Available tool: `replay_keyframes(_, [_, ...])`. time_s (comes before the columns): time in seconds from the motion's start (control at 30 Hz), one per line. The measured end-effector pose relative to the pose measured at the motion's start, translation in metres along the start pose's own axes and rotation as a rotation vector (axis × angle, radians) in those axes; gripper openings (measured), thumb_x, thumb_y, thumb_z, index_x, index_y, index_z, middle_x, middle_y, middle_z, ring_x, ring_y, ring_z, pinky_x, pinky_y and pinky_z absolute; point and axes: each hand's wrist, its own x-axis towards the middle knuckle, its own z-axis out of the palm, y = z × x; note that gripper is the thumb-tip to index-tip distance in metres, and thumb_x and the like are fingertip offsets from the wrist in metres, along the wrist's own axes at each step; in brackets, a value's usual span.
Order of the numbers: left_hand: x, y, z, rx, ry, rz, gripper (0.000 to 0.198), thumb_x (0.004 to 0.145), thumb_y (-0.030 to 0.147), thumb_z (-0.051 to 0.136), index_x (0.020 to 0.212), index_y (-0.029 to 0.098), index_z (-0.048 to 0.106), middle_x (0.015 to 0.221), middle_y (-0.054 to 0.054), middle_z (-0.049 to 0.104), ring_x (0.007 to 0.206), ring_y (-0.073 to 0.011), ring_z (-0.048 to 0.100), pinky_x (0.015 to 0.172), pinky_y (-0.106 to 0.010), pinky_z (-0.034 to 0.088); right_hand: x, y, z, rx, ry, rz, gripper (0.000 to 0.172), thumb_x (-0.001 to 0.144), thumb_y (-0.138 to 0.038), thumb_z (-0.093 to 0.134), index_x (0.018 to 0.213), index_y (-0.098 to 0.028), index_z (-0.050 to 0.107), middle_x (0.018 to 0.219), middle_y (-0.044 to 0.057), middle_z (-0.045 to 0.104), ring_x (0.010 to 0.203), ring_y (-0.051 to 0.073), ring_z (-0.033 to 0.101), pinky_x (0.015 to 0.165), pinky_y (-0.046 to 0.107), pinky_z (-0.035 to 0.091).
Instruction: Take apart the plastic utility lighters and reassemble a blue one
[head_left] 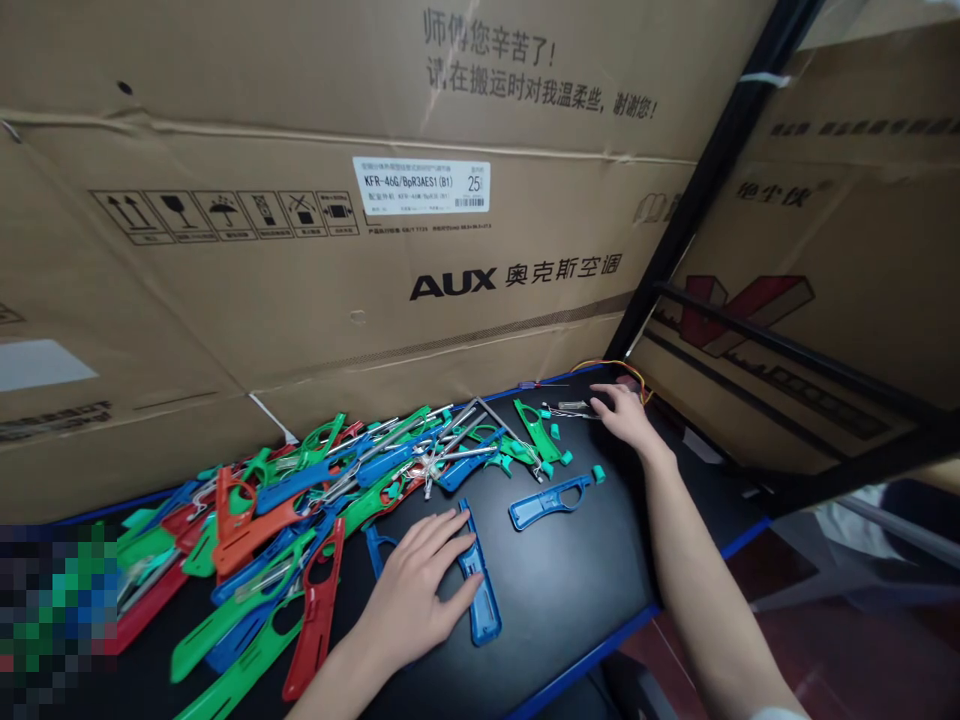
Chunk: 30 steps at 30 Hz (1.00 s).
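So I'm following this remotely through the head cam, and the bit that matters is down by the left hand (420, 580). It's open, palm down, fingers loosely spread, with fingertips and thumb resting on a blue shell (484, 605) rather than wrapped round it. That shell lies just to the right of the palm, long axis pointing away from the wearer, wide end near and narrow end far, so the left hand is easily the nearer one. The right hand (626, 412) is well apart, out at the back of the table (570, 610), fingers parted just beside some small wired parts (572, 406); I can't tell if its fingertips actually touch anything. Between the hands there's a second blue shell (531, 512), lying more side to side, with its ring and a green trigger piece (598, 474) at the right end. Left of all that is a big jumbled pile (259, 525) of red, green, blue and orange shells, with metal tubes (469, 453) mixed in. Container-wise, both blue shells look like shallow hollow halves, open side up; the AUX carton (315, 320) behind only shows its printed wall, so no clue what's inside.
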Motion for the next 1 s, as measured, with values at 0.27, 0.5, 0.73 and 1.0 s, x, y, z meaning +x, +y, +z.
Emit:
replay_keyframes(0.27, [0.000,-0.001,-0.002,-0.020,-0.029,-0.017,0.033,0.091,0.040,0.067,0.120,0.026,0.072,0.138,-0.007,0.067,0.127,-0.0295,0.065,0.106,-0.051,0.059,-0.009,0.014,-0.011,0.065,-0.126,-0.023,0.016,0.076,-0.020,0.071,0.091,-0.021,0.080,0.089,0.005,0.072,0.084,0.019,0.065,0.083,0.030,0.051])
replay_keyframes(0.5, [0.002,0.000,-0.004,-0.037,-0.037,-0.019,0.031,0.092,0.040,0.067,0.119,0.025,0.072,0.138,-0.007,0.067,0.127,-0.0310,0.065,0.104,-0.055,0.060,-0.011,-0.010,-0.020,0.179,-0.068,-0.105,0.018,0.084,-0.025,0.066,0.097,-0.019,0.077,0.095,0.007,0.071,0.087,0.020,0.065,0.087,0.032,0.052])
replay_keyframes(0.73, [0.001,-0.005,-0.008,-0.106,-0.067,-0.065,0.043,0.088,0.038,0.071,0.128,0.024,0.069,0.138,-0.010,0.066,0.129,-0.0298,0.064,0.112,-0.054,0.054,-0.018,-0.045,-0.034,0.291,0.010,-0.231,0.020,0.091,-0.031,0.062,0.100,-0.019,0.076,0.102,0.010,0.069,0.097,0.024,0.063,0.094,0.040,0.050])
replay_keyframes(1.0, [0.006,-0.012,-0.015,-0.375,0.073,-0.311,0.030,0.096,0.040,0.061,0.121,0.026,0.071,0.127,-0.006,0.072,0.123,-0.0236,0.067,0.111,-0.046,0.054,-0.044,-0.109,-0.024,0.509,-0.027,-0.522,0.018,0.097,-0.034,0.063,0.102,-0.021,0.074,0.101,0.008,0.067,0.098,0.022,0.063,0.091,0.038,0.050])
